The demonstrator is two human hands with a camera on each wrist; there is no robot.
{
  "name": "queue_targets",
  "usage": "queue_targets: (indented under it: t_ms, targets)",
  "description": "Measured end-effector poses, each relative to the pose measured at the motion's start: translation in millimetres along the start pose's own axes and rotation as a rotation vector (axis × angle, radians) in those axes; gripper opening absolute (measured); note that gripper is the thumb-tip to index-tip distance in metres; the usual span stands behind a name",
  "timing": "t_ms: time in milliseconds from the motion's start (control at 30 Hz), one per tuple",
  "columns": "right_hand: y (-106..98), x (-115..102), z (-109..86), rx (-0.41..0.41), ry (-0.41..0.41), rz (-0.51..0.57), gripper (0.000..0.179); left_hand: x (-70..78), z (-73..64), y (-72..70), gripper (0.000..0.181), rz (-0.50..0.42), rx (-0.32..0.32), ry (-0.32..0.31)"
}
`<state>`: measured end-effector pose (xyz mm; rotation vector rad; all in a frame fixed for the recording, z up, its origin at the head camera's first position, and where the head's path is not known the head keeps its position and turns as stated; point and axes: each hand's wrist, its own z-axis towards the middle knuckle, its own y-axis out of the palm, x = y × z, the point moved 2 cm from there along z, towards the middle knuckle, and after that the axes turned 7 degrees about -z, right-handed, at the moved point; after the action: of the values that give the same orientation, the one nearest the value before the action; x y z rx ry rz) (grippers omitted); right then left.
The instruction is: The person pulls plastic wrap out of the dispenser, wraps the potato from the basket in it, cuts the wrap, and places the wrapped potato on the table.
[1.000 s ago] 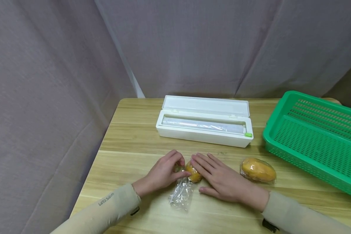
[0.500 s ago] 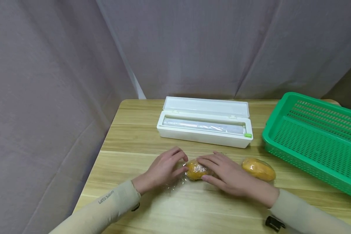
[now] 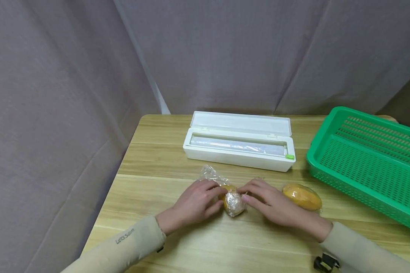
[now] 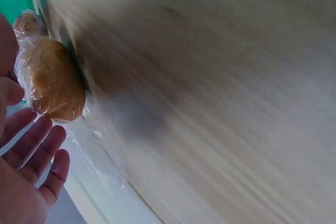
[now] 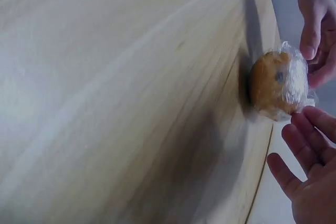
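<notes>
A mango [image 3: 227, 188] wrapped in cling film lies between both hands near the table's middle. Crumpled film bunches thickly on its near end, while a loose film tail [image 3: 210, 173] sticks out toward the box. My left hand [image 3: 198, 199] holds the mango's left side, index finger bent over it and thumb lower. From the right, my right hand [image 3: 270, 201] has its thumb and index fingertips on the wrapped fruit. In the left wrist view the mango [image 4: 52, 80] shows close over the wood, its other fingers spread loosely beside it. A second wrapped mango [image 3: 302, 197] lies behind my right wrist.
A white cling film box [image 3: 237, 161] with its lid raised and a roll inside stands beyond the hands. At the right is a green plastic basket [image 3: 316, 163] with perforated sides. Grey curtains [image 3: 225, 57] hang behind the wooden table [image 3: 153, 159].
The mango has turned between the hands: its film tail swings from the near left to the far left, and the bunched film comes to the near end. The right hand has drawn back slightly rightward.
</notes>
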<state>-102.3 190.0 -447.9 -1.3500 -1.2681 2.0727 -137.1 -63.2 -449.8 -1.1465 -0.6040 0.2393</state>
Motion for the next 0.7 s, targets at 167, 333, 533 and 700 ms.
queue_targets:
  t_ms: [167,333,533,700]
  targets:
    - [1,-1,0.3,-0.034,-0.008,0.096,0.028,-0.5,-4.3,0.4,0.041,-0.012,0.001,-0.029]
    - [2,0,0.8,-0.076,0.04,0.224,0.028,0.6,-6.6,1.5,0.056,-0.04,-0.024,-0.067]
    - [6,11,2.3,-0.116,0.222,0.467,0.039,2.6,-8.1,3.1,0.059,-0.082,-0.056,-0.078]
    - [15,23,6.9,-0.151,0.324,0.659,0.059,5.9,-10.2,5.4,0.059,-0.095,-0.062,-0.029]
